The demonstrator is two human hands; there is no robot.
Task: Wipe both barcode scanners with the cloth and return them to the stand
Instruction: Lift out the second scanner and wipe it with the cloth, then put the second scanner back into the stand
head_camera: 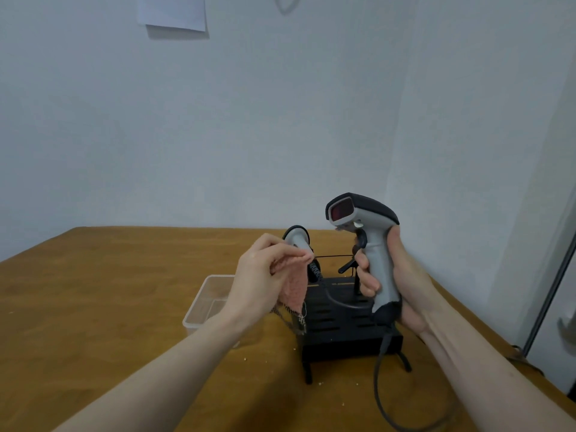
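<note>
My right hand grips the handle of a grey-and-black barcode scanner, held upright above the black stand with its red window facing left. Its dark cable hangs down over the table edge. My left hand pinches a pink cloth, which dangles to the left of the held scanner and does not touch it. A second grey scanner rests on the stand behind my left fingers, partly hidden, with a coiled black cord below it.
A clear plastic container sits on the wooden table left of the stand. The white wall runs close behind the table. A sheet of paper hangs high on it. Small crumbs lie near the stand's feet.
</note>
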